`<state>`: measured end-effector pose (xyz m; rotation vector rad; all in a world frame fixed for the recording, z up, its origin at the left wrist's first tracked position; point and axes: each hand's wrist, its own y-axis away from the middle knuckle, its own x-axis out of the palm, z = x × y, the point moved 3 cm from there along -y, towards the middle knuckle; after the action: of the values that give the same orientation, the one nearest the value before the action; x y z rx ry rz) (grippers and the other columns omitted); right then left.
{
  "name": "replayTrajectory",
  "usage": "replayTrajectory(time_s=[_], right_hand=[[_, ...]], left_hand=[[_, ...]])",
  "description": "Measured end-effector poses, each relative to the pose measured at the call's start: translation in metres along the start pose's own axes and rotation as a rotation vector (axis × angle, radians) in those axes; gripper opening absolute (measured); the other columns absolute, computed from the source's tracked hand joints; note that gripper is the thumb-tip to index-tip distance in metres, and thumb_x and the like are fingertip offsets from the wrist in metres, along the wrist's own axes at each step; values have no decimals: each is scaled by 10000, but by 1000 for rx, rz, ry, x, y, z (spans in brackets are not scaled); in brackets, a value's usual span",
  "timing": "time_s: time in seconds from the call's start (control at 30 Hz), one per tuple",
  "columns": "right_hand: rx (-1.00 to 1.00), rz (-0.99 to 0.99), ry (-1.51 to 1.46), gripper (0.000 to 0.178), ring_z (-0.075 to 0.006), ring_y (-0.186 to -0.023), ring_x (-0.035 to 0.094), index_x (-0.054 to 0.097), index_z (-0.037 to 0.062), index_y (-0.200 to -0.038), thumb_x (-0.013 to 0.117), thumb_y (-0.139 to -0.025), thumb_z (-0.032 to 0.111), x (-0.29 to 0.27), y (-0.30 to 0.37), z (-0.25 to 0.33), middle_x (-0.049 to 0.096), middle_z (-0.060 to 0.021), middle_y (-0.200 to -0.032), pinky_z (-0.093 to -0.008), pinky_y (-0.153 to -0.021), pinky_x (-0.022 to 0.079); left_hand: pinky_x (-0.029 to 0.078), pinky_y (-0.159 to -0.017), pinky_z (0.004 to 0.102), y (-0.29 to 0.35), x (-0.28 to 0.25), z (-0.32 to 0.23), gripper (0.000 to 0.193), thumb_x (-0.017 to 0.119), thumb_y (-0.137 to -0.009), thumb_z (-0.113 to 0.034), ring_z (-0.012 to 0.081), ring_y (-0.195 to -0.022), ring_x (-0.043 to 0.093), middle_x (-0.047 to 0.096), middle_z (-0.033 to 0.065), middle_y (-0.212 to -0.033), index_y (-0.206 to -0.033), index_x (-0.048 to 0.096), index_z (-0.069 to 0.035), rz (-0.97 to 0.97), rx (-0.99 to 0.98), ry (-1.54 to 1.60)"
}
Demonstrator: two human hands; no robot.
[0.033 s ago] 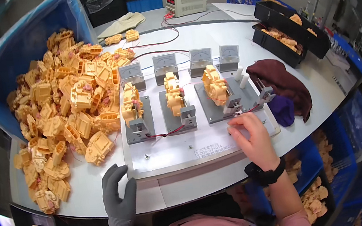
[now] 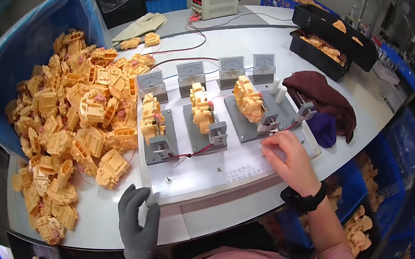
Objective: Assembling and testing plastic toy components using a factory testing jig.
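Observation:
My left hand (image 2: 138,226), in a grey glove, hovers by the near left corner of a white test board (image 2: 199,177). Its fingers are curled but apart from the thumb, with nothing between them. My right hand (image 2: 291,162) is bare, at the board's near right part, fingers bent and thumb apart, holding nothing visible. Just beyond its fingertips is a grey fixture with a yellow plastic gear housing (image 2: 248,100). Two more yellow housings, a middle one (image 2: 201,110) and a left one (image 2: 152,119), sit upright in similar fixtures. A fourth fixture (image 2: 303,112) on the right bears no housing.
Several analog meters (image 2: 191,73) line the board's back. A large heap of yellow housings (image 2: 79,109) spills from a blue-lined bin at left. Brown cloth (image 2: 324,97) and purple cloth (image 2: 323,130) lie at right, near black trays (image 2: 316,61). A power supply (image 2: 215,4) stands behind.
My left hand has shifted very slightly, its fingertips a little to the right. My right hand and the fixtures stay as they were.

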<state>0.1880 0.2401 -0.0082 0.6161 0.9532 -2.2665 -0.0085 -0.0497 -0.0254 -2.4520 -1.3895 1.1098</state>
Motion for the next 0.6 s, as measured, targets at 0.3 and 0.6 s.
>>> replayTrajectory(time_s=[0.3, 0.6], right_hand=[[127, 160, 6, 113, -293, -1057, 616, 690, 9, -961, 738, -879, 70, -5, -5, -3, 641, -110, -1030, -375, -911, 498], [154, 195, 32, 113, -261, -995, 640, 709, 0, -967, 739, -867, 43, -5, -7, 2, 632, -111, -1032, -359, -883, 510]], left_hand=[[436, -1077, 431, -34, 17, -5, 329, 707, -867, -43, 383, -1280, 544, 633, 156, -1229, -1195, 686, -31, 115, 67, -83], [459, -1010, 460, -38, 21, -8, 234, 719, -864, -84, 366, -1188, 566, 658, 111, -1130, -1098, 723, -78, 130, 62, -47]])
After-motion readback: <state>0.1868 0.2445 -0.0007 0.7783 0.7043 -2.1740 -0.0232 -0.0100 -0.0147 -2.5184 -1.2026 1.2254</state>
